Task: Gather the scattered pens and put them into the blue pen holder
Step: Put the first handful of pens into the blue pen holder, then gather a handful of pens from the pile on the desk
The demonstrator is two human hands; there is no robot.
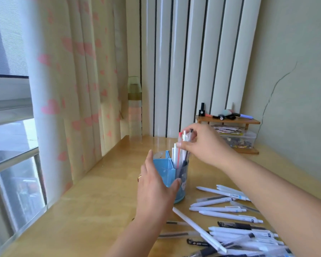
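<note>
In the head view, the blue pen holder [167, 175] stands upright on the wooden desk [100, 191], a little below the middle of the frame. The left hand [156, 188] wraps around the near left side of the holder, the fingers on its far side and the thumb pressed on its front wall, so it grasps the holder; a ring [139, 177] is on one finger. The right hand [204, 143] is above the holder, right of the centre, and it pinches a small bundle of pens [183, 151] near their upper ends, between thumb and fingers. The bundle has a clear pen with a red cap, some white pens and a dark one; their lower ends are already inside the right compartment of the holder. In the lower right of the frame many scattered pens [230, 216] lie flat on the desk, mostly white, some black, several crossing each other. In the right middle of the frame, against the wall, a small wooden shelf [228, 121] carries little bottles, and a clear plastic box [237, 138] sits under it. A curtain with pink hearts [72, 80] hangs in the upper left.
</note>
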